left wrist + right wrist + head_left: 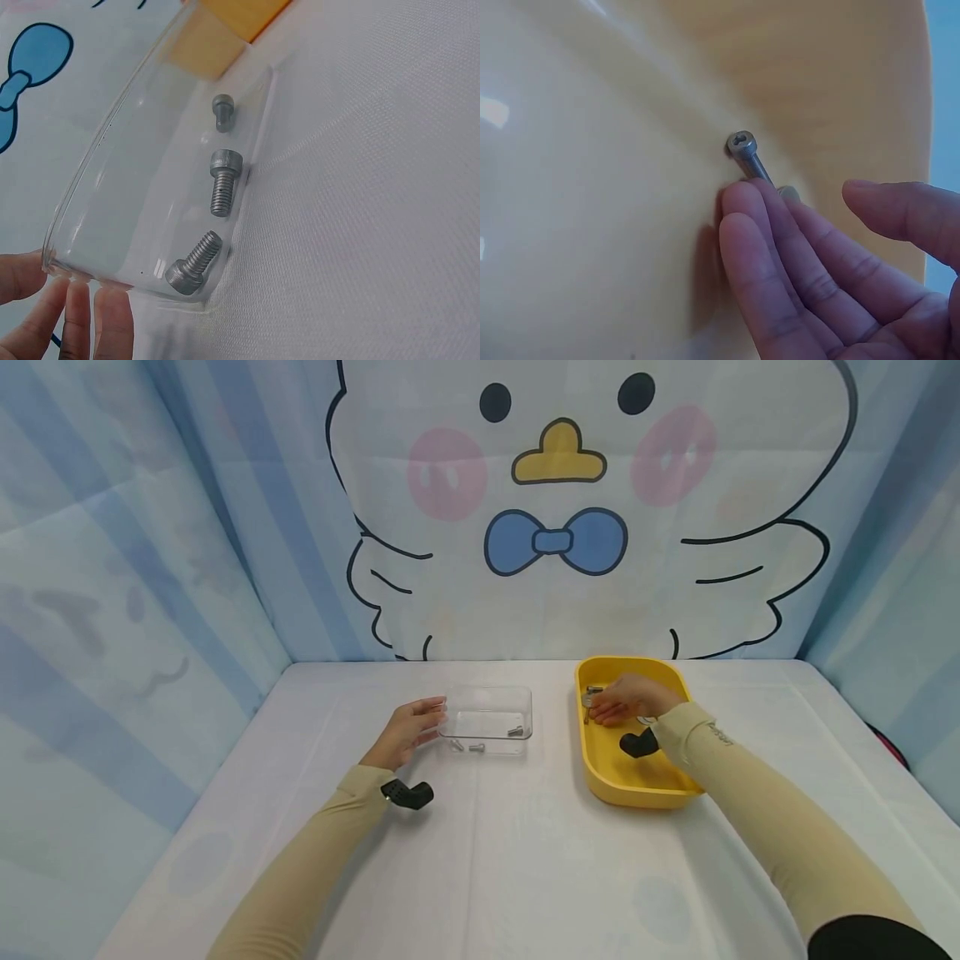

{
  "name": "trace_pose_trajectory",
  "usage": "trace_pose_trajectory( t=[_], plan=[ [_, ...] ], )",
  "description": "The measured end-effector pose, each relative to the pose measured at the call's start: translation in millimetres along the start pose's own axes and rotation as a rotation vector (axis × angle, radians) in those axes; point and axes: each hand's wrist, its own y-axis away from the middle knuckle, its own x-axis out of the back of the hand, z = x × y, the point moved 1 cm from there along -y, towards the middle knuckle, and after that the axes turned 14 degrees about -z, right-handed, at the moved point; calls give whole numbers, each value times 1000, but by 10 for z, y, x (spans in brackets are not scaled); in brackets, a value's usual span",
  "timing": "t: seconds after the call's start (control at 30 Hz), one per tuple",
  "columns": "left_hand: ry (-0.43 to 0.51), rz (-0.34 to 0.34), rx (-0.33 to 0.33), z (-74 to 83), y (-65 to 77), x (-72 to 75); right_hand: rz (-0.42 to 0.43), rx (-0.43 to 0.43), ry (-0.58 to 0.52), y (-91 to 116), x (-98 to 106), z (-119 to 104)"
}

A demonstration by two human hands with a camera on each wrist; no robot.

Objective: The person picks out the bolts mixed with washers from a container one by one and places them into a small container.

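Observation:
My left hand [412,731] has its fingertips against the left end of a clear plastic box [486,697], near the rim. Inside the box lie three socket-head screws: one screw [223,112] toward the far end, a threaded screw [223,184] midway, and another screw [193,264] closest to my fingers. My right hand [626,697] reaches into a yellow tray [637,793], at its left wall. In the right wrist view its fingers lie beside a long socket-head screw [742,144], the thumb apart from them. The fingers partly hide that screw and a round metal end [788,193].
Both containers stand on a white-covered table [480,860], the box left of the tray. Metal pieces [587,703] lie by the tray's left wall, and another shiny piece [645,721] shows below my right wrist. A printed curtain [555,610] rises behind the table.

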Motion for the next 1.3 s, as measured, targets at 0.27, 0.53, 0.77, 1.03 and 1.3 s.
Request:
trace_pose_trajectory(
  t=[0.27, 0.53, 0.77, 1.03, 1.3],
  plan=[
    [-26, -16, -17, -4, 10, 7, -46, -32, -106, -117, -31, 2],
    [-35, -26, -17, -17, 0, 15, -57, -9, -129, -133, -64, -4],
    [-33, -21, -14, 9, 23, -9, -132, 52, -272, -93, -24, 80],
    [-32, -11, -6, 0, 2, 2, -205, 77, -521, -75, 7, 153],
    [-28, -1, -1, -21, -25, 12, -192, 75, -648, -88, 24, 181]
  ],
)
